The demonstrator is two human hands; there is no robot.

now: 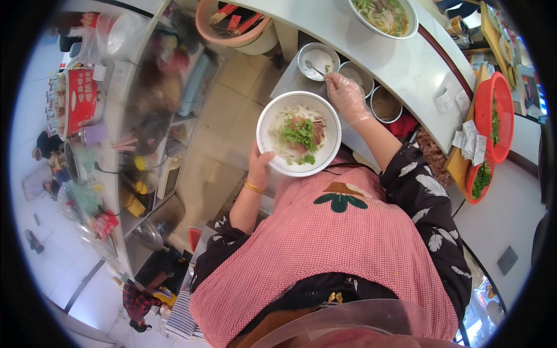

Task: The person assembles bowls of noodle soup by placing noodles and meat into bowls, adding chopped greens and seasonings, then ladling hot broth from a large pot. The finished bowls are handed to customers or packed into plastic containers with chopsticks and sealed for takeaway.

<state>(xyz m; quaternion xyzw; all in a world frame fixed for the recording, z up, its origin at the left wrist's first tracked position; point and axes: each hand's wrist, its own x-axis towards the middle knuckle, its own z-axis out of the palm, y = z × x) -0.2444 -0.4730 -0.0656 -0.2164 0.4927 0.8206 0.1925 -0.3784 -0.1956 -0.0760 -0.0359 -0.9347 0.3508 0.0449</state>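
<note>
My left hand (260, 167) grips the near left rim of a white bowl (263, 119), its thumb over the edge. Inside the bowl lie pale noodles (283, 117), slices of meat (320, 130) and chopped green herbs (300, 134) on top. My right hand (348, 98), in a clear plastic glove, holds a small metal spoon (316, 68). The spoon's head is over a round container of white seasoning (316, 56), which has a few green bits in it. Just beside that hand stand two more round containers, one with greyish-brown powder (385, 106), the other (354, 74) partly covered by the hand.
On the white counter (330, 24) rests a second bowl of noodle soup (385, 15). Red baskets of chopped greens (494, 117) and paper slips (470, 141) are at the right. A bin (256, 41) stands at the upper left. Another person (139, 300) is at the lower left.
</note>
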